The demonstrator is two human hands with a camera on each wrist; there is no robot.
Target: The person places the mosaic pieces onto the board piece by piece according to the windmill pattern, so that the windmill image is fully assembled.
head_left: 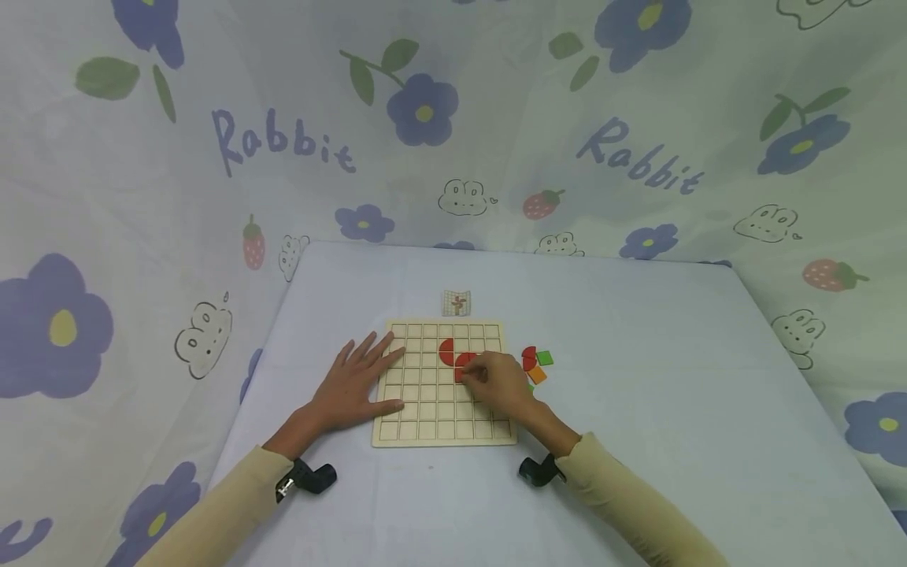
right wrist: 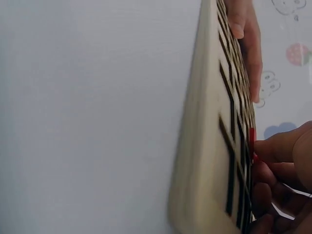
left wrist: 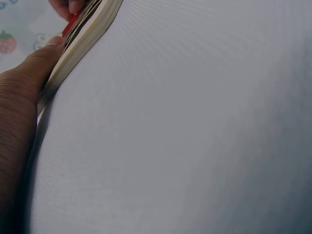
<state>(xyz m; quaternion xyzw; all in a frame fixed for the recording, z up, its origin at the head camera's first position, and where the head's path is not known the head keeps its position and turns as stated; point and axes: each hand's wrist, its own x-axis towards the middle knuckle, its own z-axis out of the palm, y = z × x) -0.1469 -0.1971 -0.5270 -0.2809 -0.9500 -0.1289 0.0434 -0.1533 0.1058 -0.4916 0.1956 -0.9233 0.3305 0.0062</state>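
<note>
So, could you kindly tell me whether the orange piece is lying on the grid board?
No, in the head view the orange piece lies on the white surface to the right of the grid board.

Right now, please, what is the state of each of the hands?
Left hand: open, fingers spread, resting at the board's left edge.
Right hand: closed, pinching a red piece at the board.
</note>
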